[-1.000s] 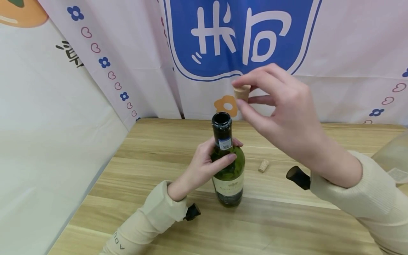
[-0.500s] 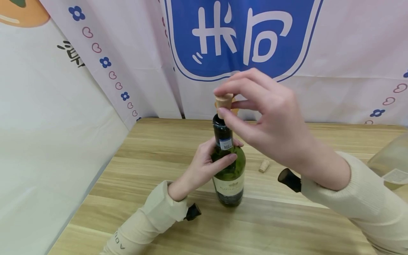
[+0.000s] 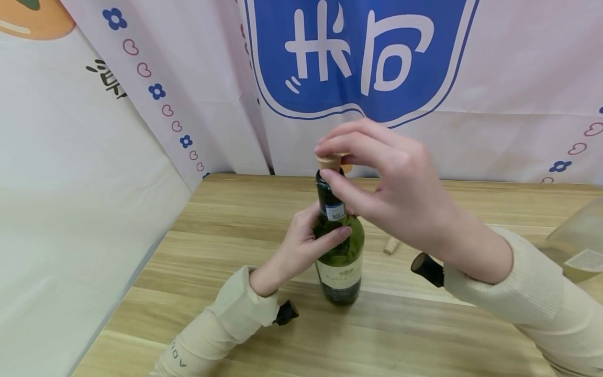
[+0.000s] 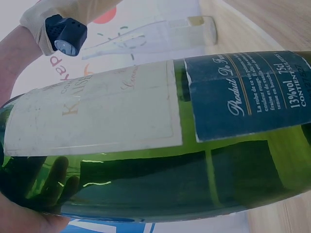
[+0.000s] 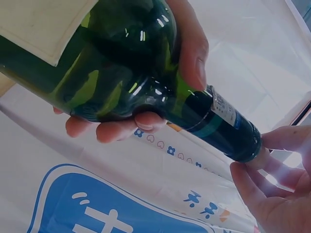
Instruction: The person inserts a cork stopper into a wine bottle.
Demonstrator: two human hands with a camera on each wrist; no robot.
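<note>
A green glass wine bottle (image 3: 340, 275) with a pale label stands upright on the table. Round its shoulder and lower neck curls my left hand (image 3: 301, 246). At the bottle's mouth, my right hand (image 3: 395, 178) pinches a tapered cork stopper (image 3: 330, 163) between thumb and fingers. The stopper's lower end is in the mouth, and its wide top stands above the rim. In the right wrist view, the fingertips touch near the bottle's rim, and the stopper (image 5: 260, 159) is mostly covered by them. The left wrist view shows the labels of the bottle (image 4: 121, 179) up close.
A small cork (image 3: 391, 245) lies on the wooden table (image 3: 226, 220) right of the bottle, partly hidden by my right hand. A clear glass bottle (image 3: 577, 246) stands at the right edge. Behind the table hangs a printed white cloth (image 3: 301, 141).
My right hand has brought the cork stopper left and down from the air into the bottle's mouth, where it sits lower than half a second ago. The left hand keeps its hold.
</note>
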